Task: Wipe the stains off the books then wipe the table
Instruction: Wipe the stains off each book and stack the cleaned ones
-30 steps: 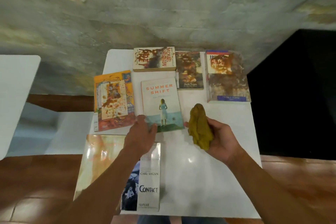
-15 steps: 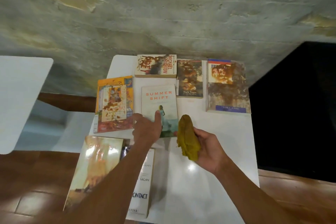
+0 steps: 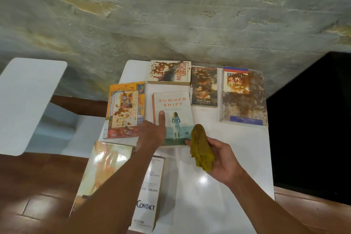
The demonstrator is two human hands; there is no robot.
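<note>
Lying face up mid-table [image 3: 218,205], the Summer Shift book [image 3: 173,112] has the left hand [image 3: 153,133] on its lower left corner, thumb flat on the cover, the other fingers hidden. Just right of it, the right hand [image 3: 218,159] clutches a bunched olive cloth [image 3: 201,148]. Stained books surround it: Prey [image 3: 169,72], Twain [image 3: 204,87], an orange one [image 3: 125,110].

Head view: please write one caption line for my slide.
Left hand holds Summer Shift book; right hand grips mustard cloth.
</note>
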